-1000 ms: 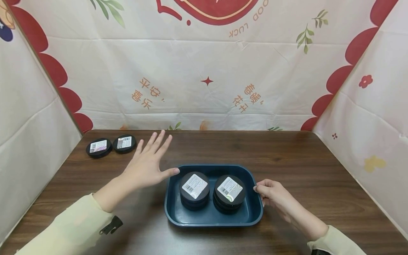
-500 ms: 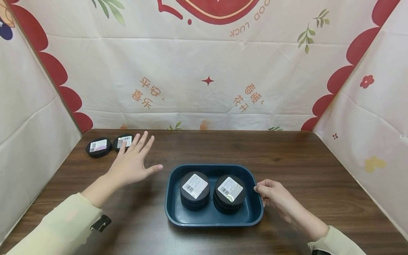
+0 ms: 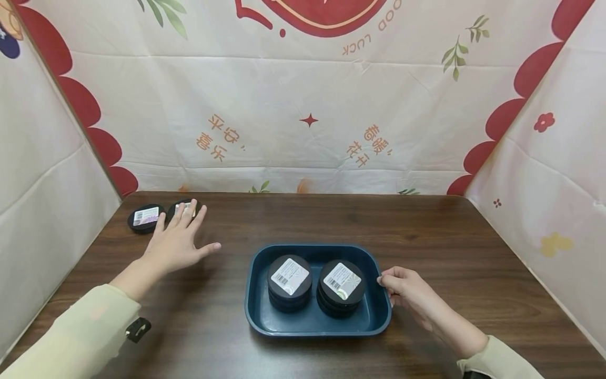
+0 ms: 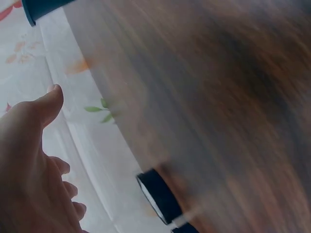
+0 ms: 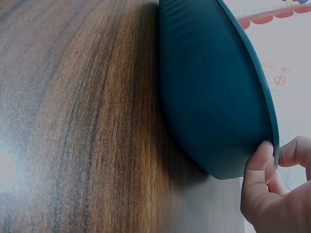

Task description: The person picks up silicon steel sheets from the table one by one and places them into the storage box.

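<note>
My left hand [image 3: 172,250], fingers spread and holding nothing, reaches over the table at the left. Its fingertips overlap a black round flat tin [image 3: 183,205] with a white label, partly hidden behind them. A second such tin [image 3: 146,219] lies just left of it. In the left wrist view one black tin [image 4: 159,195] stands out beyond the fingers. My right hand [image 3: 408,291] pinches the right rim of a dark blue tray [image 3: 312,327]; the right wrist view shows thumb and fingers on either side of the tray's edge [image 5: 218,97]. Two stacks of black tins, left [image 3: 290,282] and right [image 3: 341,288], stand inside the tray.
The brown wood-grain table [image 3: 450,237] is bounded by a printed white cloth [image 3: 307,84] at the back and on both sides. The tray sits near the middle front of the table.
My left hand has moved left, away from the tray and over to the right one of the two loose tins. The right hand and tray have stayed in place.
</note>
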Motion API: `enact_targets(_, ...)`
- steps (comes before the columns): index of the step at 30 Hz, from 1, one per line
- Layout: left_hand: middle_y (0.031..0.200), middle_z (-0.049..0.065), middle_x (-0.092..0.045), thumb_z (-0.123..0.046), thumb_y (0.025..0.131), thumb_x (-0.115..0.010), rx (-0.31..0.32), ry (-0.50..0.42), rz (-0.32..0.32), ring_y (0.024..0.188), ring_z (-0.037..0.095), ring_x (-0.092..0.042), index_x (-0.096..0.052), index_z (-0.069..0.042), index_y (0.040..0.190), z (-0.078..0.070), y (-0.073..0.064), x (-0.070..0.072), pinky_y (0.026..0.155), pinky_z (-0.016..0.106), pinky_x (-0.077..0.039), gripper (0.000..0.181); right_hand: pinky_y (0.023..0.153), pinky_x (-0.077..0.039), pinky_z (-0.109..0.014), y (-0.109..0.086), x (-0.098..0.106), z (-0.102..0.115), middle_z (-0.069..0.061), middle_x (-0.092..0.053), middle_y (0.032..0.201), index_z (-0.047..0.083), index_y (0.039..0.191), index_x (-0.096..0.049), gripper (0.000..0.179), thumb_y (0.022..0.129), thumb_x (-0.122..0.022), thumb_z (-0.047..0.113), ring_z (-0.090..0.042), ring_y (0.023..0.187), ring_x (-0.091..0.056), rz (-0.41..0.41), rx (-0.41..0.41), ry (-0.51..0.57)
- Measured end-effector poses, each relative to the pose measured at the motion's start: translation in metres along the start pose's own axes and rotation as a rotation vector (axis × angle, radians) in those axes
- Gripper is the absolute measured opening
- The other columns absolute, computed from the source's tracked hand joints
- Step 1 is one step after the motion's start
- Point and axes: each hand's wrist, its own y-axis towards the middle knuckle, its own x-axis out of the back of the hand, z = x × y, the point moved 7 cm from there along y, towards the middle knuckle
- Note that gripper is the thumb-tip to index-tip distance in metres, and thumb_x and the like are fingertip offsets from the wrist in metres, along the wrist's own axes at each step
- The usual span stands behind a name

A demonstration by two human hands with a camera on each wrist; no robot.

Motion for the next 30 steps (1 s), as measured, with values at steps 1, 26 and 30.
enact_targets(1, 0.153, 0.021, -0.004, -0.078, 0.079, -0.037, 0.006, 0.002, 0.002, 0.14, 0.04, 0.002, -0.013, -0.004, 0.149, 0.004, 0.0, -0.001, 0.104, 0.065, 0.008, 0.105, 0.059, -0.046, -0.028, 0.0, 0.0, 0.0, -0.002, -0.044, 0.071, -0.007, 0.099, -0.049, 0.021, 0.087, -0.051, 0.011, -0.015, 0.066, -0.048, -0.003, -0.004, 0.002)
enact_targets(26, 0.149, 0.031, -0.002, -0.067, 0.084, -0.046, 0.162, -0.088, -0.069, 0.136, 0.048, 0.0, -0.009, 0.006, 0.146, 0.083, 0.006, -0.008, 0.101, 0.068, 0.005, 0.103, 0.058, -0.046, -0.028, 0.001, 0.0, -0.001, -0.002, -0.044, 0.071, -0.008, 0.1, -0.049, 0.022, 0.087, -0.051, 0.01, -0.015, 0.065, -0.048, -0.006, -0.003, 0.008)
enact_targets(30, 0.148, 0.032, -0.001, -0.067, 0.085, -0.045, 0.183, -0.105, -0.086, 0.136, 0.049, 0.001, -0.007, 0.008, 0.145, 0.093, 0.007, -0.008, 0.101, 0.068, 0.006, 0.103, 0.057, -0.046, -0.028, 0.001, 0.001, -0.001, -0.002, -0.044, 0.071, -0.008, 0.1, -0.049, 0.022, 0.087, -0.051, 0.01, -0.015, 0.065, -0.048, -0.009, -0.002, 0.006)
